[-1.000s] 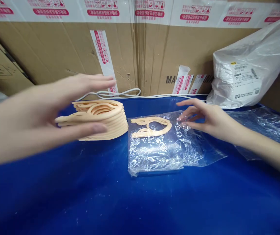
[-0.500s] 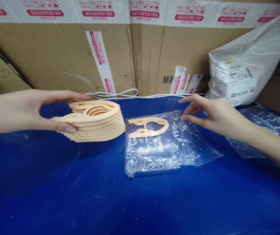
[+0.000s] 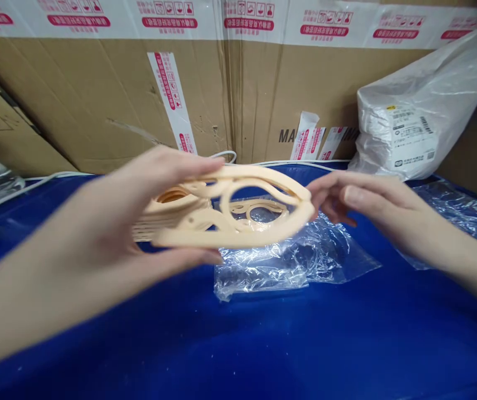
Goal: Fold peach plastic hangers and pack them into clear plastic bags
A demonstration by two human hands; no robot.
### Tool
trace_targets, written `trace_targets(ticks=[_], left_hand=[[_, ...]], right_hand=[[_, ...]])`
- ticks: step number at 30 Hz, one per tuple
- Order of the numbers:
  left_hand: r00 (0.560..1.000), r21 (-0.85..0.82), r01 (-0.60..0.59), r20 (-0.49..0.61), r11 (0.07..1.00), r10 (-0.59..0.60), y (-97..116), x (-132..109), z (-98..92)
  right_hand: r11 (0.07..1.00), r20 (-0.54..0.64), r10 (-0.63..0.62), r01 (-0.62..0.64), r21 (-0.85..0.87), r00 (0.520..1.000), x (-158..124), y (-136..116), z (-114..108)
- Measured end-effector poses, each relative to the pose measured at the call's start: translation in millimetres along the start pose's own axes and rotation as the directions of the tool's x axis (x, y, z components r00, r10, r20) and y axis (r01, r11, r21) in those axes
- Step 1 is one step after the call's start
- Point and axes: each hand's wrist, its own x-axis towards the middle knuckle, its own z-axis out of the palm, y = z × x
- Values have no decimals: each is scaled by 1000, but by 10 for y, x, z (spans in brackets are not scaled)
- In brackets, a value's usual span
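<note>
My left hand (image 3: 125, 205) grips a cream folding hanger (image 3: 259, 239) at its left end, thumb below and fingers above. The hanger is raised over the table, folded, with its curved end pointing right. At that end are the fingertips of my right hand (image 3: 358, 200), seeming to touch it; its thumb stays apart from the hanger, its fingers loosely bent. Behind my left hand stands a stack of similar hangers (image 3: 155, 219), partly hidden. Through the held hanger's opening shows another hanger (image 3: 263, 210), lying on or in a clear plastic bag (image 3: 263, 272).
A large cardboard box (image 3: 255, 94) walls off the back of the blue table (image 3: 238, 344). A white cable (image 3: 296, 163) runs along its foot. At the right are a white plastic sack (image 3: 413, 128) with a label and more clear plastic (image 3: 463, 205).
My left hand has come right and nearer with one hanger, away from the stack, which stays at the left. My right hand has turned, its fingertips now at the hanger's end.
</note>
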Motion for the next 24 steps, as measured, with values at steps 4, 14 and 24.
trace_targets(ticks=[4, 14, 24], left_hand=[[991, 0, -90, 99, 996, 90, 225, -112, 231], [985, -6, -63, 160, 998, 63, 217, -159, 298], [989, 111, -138, 76, 984, 130, 239, -158, 317]], right_hand=[[976, 210, 112, -148, 162, 971, -24, -105, 98], [926, 313, 239, -312, 210, 919, -6, -71, 104], [987, 204, 138, -151, 50, 969, -39, -76, 98]])
